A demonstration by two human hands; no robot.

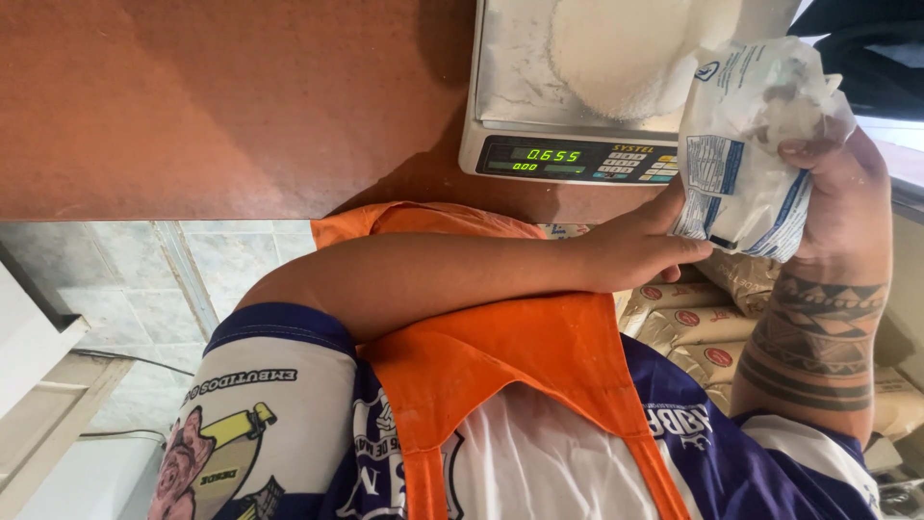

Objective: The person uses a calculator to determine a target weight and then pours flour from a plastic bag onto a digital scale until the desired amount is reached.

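Observation:
Both my hands hold a crumpled white bag with blue print (741,164) just in front of a digital scale (568,159). My left hand (640,248) reaches across my body and pinches the bag's lower corner. The bag's upper, bunched part is gripped by my right hand (842,197), whose forearm is tattooed. The bag's open end tilts toward a heap of white powder (626,53) on the scale's metal pan. The scale's display glows with green digits.
The scale stands on a reddish-brown counter (192,106). Tan paper packs with red round labels (688,327) are stacked below the counter by my right arm. A pale tiled floor (125,279) shows at left. I wear an orange apron (500,356).

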